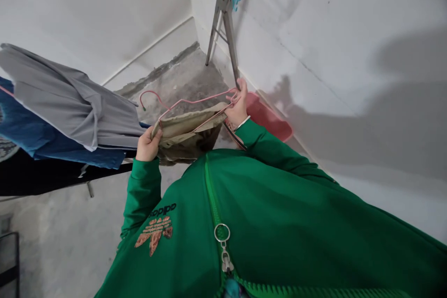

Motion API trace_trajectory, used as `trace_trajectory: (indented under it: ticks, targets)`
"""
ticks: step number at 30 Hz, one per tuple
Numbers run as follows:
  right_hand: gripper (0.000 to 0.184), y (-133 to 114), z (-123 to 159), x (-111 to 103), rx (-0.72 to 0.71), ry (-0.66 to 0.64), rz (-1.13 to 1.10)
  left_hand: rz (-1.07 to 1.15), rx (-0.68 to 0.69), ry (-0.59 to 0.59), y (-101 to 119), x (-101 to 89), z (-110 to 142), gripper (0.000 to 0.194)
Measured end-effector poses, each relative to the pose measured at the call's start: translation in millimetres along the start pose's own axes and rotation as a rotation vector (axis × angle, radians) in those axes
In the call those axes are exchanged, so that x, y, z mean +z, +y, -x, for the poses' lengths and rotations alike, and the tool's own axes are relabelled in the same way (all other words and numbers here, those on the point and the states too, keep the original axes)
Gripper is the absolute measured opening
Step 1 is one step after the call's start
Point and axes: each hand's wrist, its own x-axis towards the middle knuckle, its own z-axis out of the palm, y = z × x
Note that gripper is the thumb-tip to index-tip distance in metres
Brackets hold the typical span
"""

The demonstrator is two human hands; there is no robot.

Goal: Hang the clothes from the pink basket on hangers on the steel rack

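My left hand (148, 145) grips the left edge of a beige cloth garment (188, 130), at the end of a pink wire coat hanger (185, 104). My right hand (238, 107) holds the other end of the hanger together with the garment's far edge. The hanger's hook points left over the concrete floor. The garment hangs partly inside the hanger, and its lower part is hidden behind my green zip jacket sleeve and chest.
A drying rack (70, 167) with grey and blue clothes stands at left, close to my left hand. A red plastic basin (268, 116) lies beyond my right hand by the wall. A metal stand (223, 14) with blue hangers stands in the corner.
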Motion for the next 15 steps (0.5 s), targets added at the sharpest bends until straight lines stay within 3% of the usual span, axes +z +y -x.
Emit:
trace_trajectory:
  ticks: [2,5,9,15]
  targets:
    - [0.101,-15.0,1.1,-5.2,-0.104,-0.013,0.095,-0.014,-0.014,0.027,-4.7,0.8,-0.2,0.025]
    - [0.094,-31.0,2.3,-10.2,-0.146,-0.096,0.201,-0.035,0.042,0.097,-7.4,6.7,-2.3,0.028]
    - [0.083,-25.7,0.9,-15.8,-0.121,-0.209,0.206,0.032,0.184,0.213,-9.6,21.5,-1.1,0.036]
    - [0.077,-10.3,-2.4,-24.5,0.016,-0.314,0.162,0.143,0.193,0.086,-15.2,23.8,-3.1,0.043]
